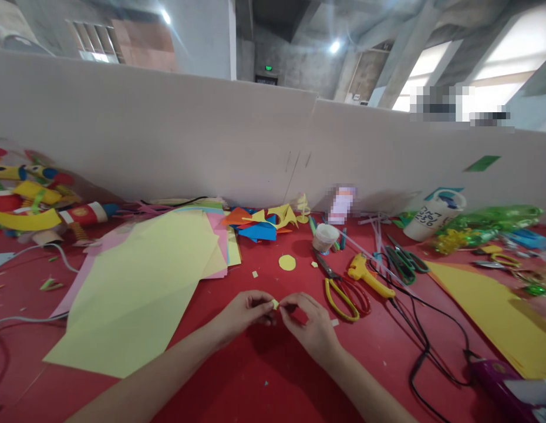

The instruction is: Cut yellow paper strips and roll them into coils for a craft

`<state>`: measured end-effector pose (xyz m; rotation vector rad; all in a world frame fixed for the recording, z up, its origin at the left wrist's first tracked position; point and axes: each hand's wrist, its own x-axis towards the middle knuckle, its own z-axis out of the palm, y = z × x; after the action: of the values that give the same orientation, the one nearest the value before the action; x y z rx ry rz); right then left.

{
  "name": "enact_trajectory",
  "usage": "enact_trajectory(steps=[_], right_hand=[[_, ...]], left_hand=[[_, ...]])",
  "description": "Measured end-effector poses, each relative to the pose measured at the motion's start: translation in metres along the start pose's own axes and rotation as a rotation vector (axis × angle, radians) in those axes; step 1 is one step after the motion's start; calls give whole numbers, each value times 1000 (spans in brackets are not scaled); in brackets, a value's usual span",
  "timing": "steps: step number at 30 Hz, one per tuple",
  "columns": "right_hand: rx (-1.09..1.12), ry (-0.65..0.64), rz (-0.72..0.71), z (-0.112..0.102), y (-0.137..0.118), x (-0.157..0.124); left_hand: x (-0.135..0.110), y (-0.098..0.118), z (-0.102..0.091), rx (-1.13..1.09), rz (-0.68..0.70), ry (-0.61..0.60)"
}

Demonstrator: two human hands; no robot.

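Note:
A tiny pale yellow paper piece (275, 304) is held up between my two hands above the red table. My left hand (246, 311) pinches it from the left with thumb and forefinger. From the other side, the closed fingertips of my right hand (312, 329) meet its right edge. Just beyond lie a yellow paper disc (287, 262) and another small yellow paper piece (314, 264). Yellow-and-red-handled scissors (341, 294) rest to the right of my right hand, with a yellow glue gun (370, 276) past them.
A stack of pale yellow paper sheets (141, 294) covers the left. Coloured paper scraps (258, 229) and a small white tub (326, 237) sit toward the white partition (167, 135). Black cables (425, 341), green-handled scissors (400, 264) and orange-yellow sheets (493, 311) lie right.

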<state>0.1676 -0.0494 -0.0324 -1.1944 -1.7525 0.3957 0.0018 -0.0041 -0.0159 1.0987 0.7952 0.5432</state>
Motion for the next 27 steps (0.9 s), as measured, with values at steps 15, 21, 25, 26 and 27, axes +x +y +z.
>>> enact_trajectory(steps=[15,21,25,26,27], right_hand=[[-82,-84,-72,0,0,0],[-217,-80,-195,1,-2,0],[-261,-60,-215,2,-2,1],[-259,-48,-192,2,-1,1],[-251,-32,-161,2,-1,1]], left_hand=[[-1,2,-3,137,2,-16],[-3,3,0,132,-47,-38],[-3,1,4,36,-57,-44],[-3,1,4,-6,-54,-30],[-2,0,5,-44,-52,-12]])
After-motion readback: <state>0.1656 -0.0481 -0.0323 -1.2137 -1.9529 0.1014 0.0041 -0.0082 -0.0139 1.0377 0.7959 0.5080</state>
